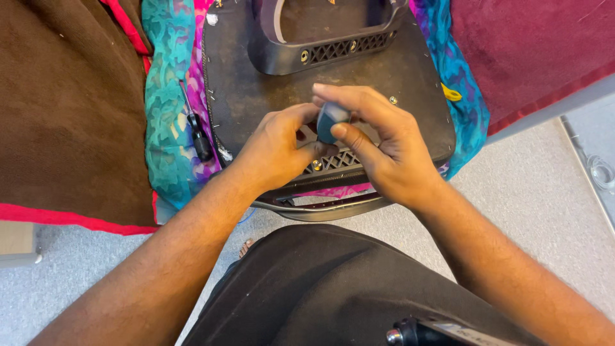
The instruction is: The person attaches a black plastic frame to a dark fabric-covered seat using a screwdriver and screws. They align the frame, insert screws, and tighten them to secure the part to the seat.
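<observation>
An upturned black chair seat (256, 83) lies on a bed, with a black plastic bracket (320, 51) bolted across its far side. My right hand (384, 147) pinches a small dark blue-grey block (331, 120) between thumb and fingers. My left hand (275, 150) meets it from the left, fingertips curled against the near lattice bracket (336, 160) and the block. Both hands hover over the seat's near edge.
A black-handled screwdriver (197, 131) rests on teal and pink patterned cloth (168, 96) left of the seat. A brown blanket (64, 109) lies further left and maroon fabric (532, 51) at the right. Grey carpet (532, 192) and my dark-trousered knee (320, 288) are below.
</observation>
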